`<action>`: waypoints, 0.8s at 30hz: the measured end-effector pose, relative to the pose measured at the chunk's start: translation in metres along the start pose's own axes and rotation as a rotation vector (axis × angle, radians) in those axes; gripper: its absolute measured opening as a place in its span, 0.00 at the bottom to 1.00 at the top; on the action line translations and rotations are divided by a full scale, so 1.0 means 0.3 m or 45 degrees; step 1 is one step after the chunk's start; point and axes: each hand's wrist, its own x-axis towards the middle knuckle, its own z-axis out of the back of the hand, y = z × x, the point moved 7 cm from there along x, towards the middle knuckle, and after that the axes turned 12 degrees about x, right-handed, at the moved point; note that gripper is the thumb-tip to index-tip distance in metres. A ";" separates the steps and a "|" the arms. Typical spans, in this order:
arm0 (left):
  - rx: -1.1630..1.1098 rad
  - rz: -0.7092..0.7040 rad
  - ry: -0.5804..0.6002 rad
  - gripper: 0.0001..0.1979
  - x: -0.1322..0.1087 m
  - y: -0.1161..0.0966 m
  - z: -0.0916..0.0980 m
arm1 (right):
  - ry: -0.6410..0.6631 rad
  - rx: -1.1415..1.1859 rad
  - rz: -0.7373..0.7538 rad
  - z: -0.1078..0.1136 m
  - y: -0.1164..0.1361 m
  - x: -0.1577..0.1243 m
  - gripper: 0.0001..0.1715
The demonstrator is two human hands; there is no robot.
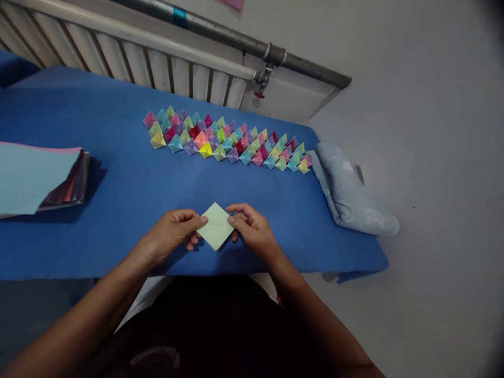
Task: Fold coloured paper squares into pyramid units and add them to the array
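Note:
A pale green folded paper square [215,227] is held corner-up, like a diamond, above the blue cloth near the table's front edge. My left hand [179,231] pinches its left corner, thumb on top. At the opposite corner my right hand [252,228] grips it the same way, thumb on the face and fingers partly behind. Beyond my hands, several rows of small folded paper pieces [205,150] in yellow, blue, pink, purple, red and green stand on the cloth.
A stack of coloured paper sheets [35,178], light blue on top, lies at the left. A rolled grey-blue blanket [348,191] sits at the right end of the blue-covered table [129,184]. Behind are a white radiator [129,58] and a pipe with a red-handled valve [264,81].

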 end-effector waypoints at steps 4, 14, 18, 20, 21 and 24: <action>0.111 -0.016 -0.005 0.15 0.039 -0.020 0.010 | -0.006 -0.128 0.077 0.025 0.008 0.029 0.11; 1.206 -0.381 -0.320 0.16 0.205 -0.137 0.032 | 0.024 -1.104 0.445 0.051 0.049 0.125 0.11; 1.358 -0.342 -0.336 0.15 0.217 -0.119 0.023 | 0.076 -1.398 0.465 0.040 0.031 0.136 0.10; 1.435 -0.374 -0.388 0.13 0.203 -0.127 0.021 | 0.088 -1.464 0.457 0.038 0.025 0.136 0.10; 1.459 -0.452 -0.409 0.11 0.192 -0.140 0.013 | 0.094 -1.486 0.449 0.037 0.023 0.136 0.10; 1.511 -0.789 -0.354 0.08 0.163 -0.181 -0.029 | 0.107 -1.529 0.430 0.033 0.023 0.138 0.11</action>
